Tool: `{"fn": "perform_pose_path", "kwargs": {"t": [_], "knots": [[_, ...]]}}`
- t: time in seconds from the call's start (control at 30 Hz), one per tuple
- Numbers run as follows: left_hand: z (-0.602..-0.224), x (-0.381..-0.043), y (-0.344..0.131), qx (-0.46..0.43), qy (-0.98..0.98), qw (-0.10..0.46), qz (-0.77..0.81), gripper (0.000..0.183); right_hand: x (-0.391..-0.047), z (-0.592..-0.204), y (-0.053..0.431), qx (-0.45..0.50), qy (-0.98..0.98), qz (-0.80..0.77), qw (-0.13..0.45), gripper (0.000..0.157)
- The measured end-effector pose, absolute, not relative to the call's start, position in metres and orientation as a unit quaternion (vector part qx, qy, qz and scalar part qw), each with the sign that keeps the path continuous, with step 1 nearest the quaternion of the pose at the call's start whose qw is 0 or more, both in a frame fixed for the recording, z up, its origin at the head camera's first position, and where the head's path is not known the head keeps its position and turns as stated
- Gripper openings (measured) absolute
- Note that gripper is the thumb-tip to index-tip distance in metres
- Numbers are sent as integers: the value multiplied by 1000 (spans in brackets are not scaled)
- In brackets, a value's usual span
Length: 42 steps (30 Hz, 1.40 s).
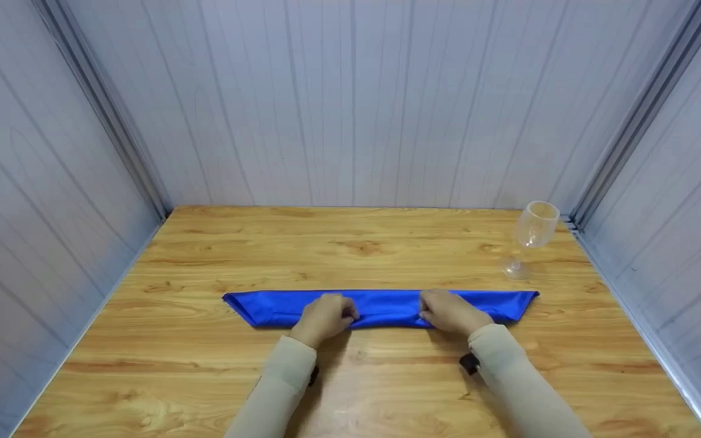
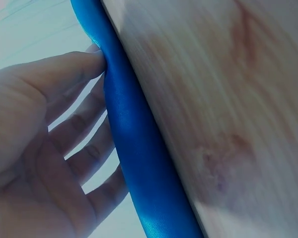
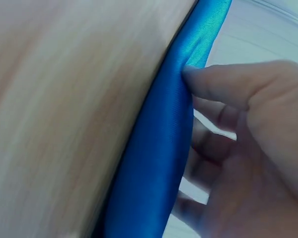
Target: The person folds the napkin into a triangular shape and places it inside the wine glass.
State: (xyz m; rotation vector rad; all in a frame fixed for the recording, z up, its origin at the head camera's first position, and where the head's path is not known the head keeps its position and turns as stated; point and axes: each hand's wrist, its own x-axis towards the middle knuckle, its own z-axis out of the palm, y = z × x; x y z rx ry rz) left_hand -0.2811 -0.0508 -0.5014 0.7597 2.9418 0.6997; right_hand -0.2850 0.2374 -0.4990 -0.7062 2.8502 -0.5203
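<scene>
Blue satiny cloth [image 1: 387,304] lies in a long folded strip across the middle of the wood-grain tabletop [image 1: 356,255], its 2 ends slanted. The left hand [image 1: 326,315] pinches the cloth's near edge between thumb and fingers, left of centre; the right hand [image 1: 453,312] pinches that same edge farther right, the 2 hands well apart. Beyond the strip's right end, a clear stemmed wine glass [image 1: 536,226] stands upright near the panelled back wall [image 1: 326,97].
</scene>
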Motion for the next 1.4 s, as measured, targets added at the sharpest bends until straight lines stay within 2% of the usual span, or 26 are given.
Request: {"fn": "perform_pose_path", "kwargs": {"t": [0.23, 0.4, 0.5, 0.7, 0.93, 1.1, 1.4], "knots": [[-499, -279, -49, 259, 948, -13, 182, 15, -282, -502, 229, -223, 961, -165, 16, 11], [-495, -273, -52, 266, 946, 13, 185, 16, -280, -500, 229, -261, 956, -134, -18, 9], [-494, -269, -54, 270, 945, 21, 181, 19, -278, -499, 231, -266, 954, -140, 0, 11], [-494, -265, -53, 283, 944, -3, 167, 18, -272, -495, 234, -258, 949, -174, 51, 10], [-493, -261, -51, 293, 942, -1, 162, 17, -266, -493, 237, -279, 941, -181, 62, 7], [-495, -257, -50, 303, 939, -2, 161, 19, -261, -490, 237, -260, 942, -192, 87, 5], [-500, -254, -51, 292, 942, -21, 165, 16, -254, -488, 239, -264, 939, -197, 104, 11]]}}
